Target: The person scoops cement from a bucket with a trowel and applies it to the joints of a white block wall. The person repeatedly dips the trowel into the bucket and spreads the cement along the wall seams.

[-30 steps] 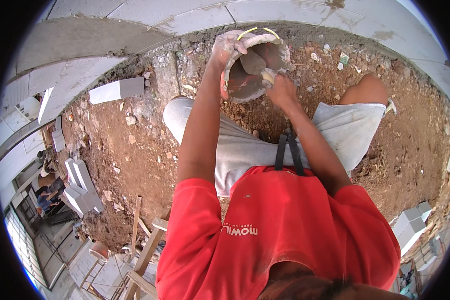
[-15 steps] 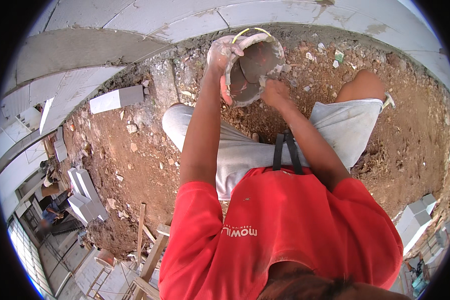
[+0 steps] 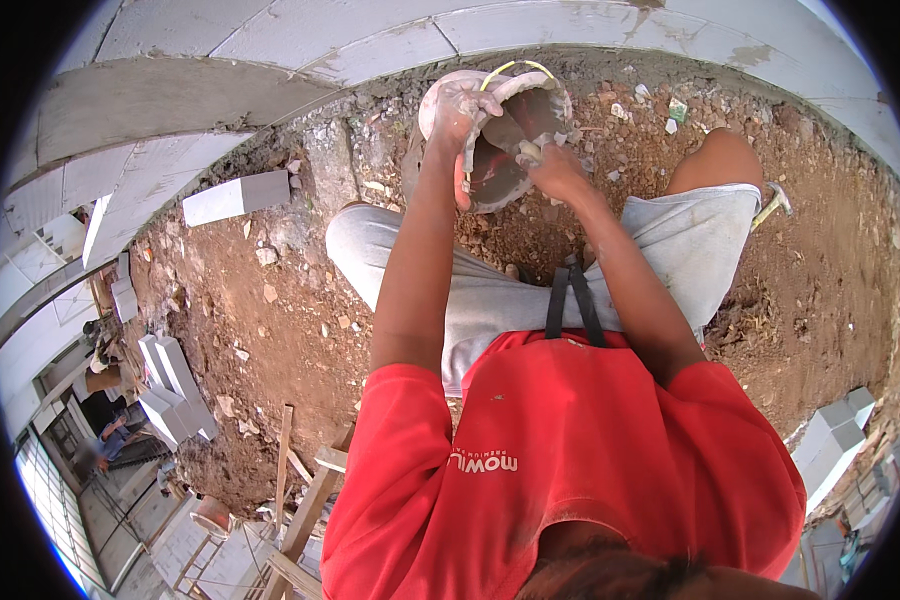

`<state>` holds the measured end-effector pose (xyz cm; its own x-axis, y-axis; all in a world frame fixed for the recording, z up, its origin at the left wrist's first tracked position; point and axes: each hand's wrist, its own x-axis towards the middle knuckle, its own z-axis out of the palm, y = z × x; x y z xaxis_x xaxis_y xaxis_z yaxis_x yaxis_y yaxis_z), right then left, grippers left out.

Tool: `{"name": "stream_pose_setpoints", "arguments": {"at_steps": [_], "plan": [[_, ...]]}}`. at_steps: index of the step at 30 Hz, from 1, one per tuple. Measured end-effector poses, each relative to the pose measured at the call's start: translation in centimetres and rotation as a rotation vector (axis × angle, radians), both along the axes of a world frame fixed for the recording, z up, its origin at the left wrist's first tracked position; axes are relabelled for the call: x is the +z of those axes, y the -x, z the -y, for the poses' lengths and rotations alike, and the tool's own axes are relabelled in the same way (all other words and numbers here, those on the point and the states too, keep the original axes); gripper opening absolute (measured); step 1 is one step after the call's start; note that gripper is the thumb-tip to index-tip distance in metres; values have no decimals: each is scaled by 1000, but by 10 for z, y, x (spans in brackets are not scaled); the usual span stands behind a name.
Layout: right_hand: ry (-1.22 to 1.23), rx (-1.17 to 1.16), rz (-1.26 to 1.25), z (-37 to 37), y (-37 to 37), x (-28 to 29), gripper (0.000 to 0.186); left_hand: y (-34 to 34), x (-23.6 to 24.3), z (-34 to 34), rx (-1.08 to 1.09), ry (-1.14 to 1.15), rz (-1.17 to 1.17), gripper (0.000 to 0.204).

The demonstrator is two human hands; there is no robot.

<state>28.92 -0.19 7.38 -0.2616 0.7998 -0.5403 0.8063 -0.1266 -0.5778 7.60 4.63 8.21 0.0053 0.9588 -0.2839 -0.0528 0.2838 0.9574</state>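
A mortar-caked bucket [image 3: 560,103] with a thin yellow-green handle [image 3: 518,64] stands tilted on the ground in front of me, close to the block wall. Wet grey mortar [image 3: 490,172] lies inside it. My left hand [image 3: 464,108] is closed on the bucket's left rim, its fingers partly hidden behind the rim. In my right hand [image 3: 558,172], at the near right side of the opening, is a trowel [image 3: 531,152] gripped by its pale handle. Its blade reaches down into the bucket and is hard to tell apart from the mortar.
A pale block wall [image 3: 370,45] curves along the far side. White blocks lie at left [image 3: 238,198], in a stack farther back [image 3: 175,390] and at right [image 3: 830,445]. A hammer [image 3: 773,202] is by my right knee. Timber [image 3: 310,515] and another person [image 3: 110,437] are at lower left.
My right hand has shifted slightly right and turned, so the trowel's handle now shows. My left hand has moved a little to the right along with the bucket's rim.
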Motion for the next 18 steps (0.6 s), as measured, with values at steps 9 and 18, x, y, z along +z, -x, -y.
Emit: {"name": "stream_pose_setpoints", "arguments": {"at_steps": [9, 18], "plan": [[-194, 206, 200, -29, -12, 29, 33, -5, 21, -4, 85, 71, 89, 49], [-106, 301, 131, -20, 20, 18, 33, 20, 18, 15, 78, 105, 200, 38]]}}
